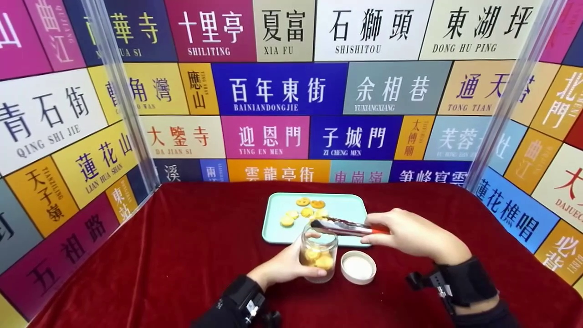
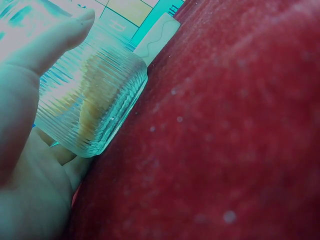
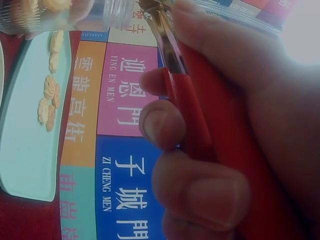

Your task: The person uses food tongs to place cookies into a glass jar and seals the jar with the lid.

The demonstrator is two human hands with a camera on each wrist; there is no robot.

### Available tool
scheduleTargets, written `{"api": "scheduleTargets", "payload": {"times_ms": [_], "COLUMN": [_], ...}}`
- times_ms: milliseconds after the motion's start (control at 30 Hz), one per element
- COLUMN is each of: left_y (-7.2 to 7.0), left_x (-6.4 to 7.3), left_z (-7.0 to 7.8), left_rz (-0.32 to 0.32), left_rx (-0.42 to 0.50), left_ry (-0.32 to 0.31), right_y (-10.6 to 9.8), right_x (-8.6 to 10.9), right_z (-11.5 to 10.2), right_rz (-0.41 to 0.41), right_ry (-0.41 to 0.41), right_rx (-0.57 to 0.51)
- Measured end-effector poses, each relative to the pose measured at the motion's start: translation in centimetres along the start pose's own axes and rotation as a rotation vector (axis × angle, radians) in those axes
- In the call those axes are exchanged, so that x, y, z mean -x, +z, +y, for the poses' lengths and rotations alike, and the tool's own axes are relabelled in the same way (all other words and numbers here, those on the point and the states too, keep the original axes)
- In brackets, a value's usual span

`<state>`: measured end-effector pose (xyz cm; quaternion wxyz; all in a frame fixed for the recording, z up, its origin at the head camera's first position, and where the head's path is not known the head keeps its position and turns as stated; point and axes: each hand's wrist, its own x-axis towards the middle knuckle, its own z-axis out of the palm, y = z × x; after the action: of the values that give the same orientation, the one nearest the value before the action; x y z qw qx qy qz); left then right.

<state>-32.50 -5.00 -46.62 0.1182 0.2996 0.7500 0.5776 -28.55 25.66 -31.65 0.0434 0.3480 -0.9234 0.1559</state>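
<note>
My left hand [image 1: 281, 269] grips a clear ribbed glass jar [image 2: 107, 87] round its side, thumb in front. Inside the jar lie several yellow cookies [image 1: 318, 259]. My right hand [image 1: 414, 234] holds tongs [image 1: 348, 228] by their red handles [image 3: 215, 120], the metal arms pointing left. The tong tips are at the jar's mouth, and whether anything is between them I cannot tell. Just behind the jar, a mint-green tray [image 1: 273, 230] carries several more cookies [image 1: 307, 212]. A round pale lid [image 1: 358, 267] lies right of the jar.
A dark red cloth [image 1: 182, 255] covers the table. Panels with colourful printed place names [image 1: 264, 136] stand along the back and both sides. Clear upright strips [image 1: 123, 91] mark the corners.
</note>
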Motion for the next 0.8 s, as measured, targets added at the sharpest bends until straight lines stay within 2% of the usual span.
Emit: {"api": "scheduleTargets", "payload": {"times_ms": [200, 500, 800], "left_y": [0.01, -0.14, 0.01], "left_x": [-0.10, 0.03, -0.05], "left_z": [-0.10, 0.06, -0.02], "left_rz": [-0.002, -0.004, -0.013], "left_rx": [0.011, 0.003, 0.001], "left_ry": [0.020, 0.002, 0.034], "right_y": [-0.06, -0.05, 0.06], "right_x": [0.01, 0.00, 0.02], "right_z": [0.08, 0.12, 0.04], "right_rz": [0.000, -0.001, 0.015], "right_ry": [0.019, 0.030, 0.112], "right_rx": [0.006, -0.001, 0.012]}}
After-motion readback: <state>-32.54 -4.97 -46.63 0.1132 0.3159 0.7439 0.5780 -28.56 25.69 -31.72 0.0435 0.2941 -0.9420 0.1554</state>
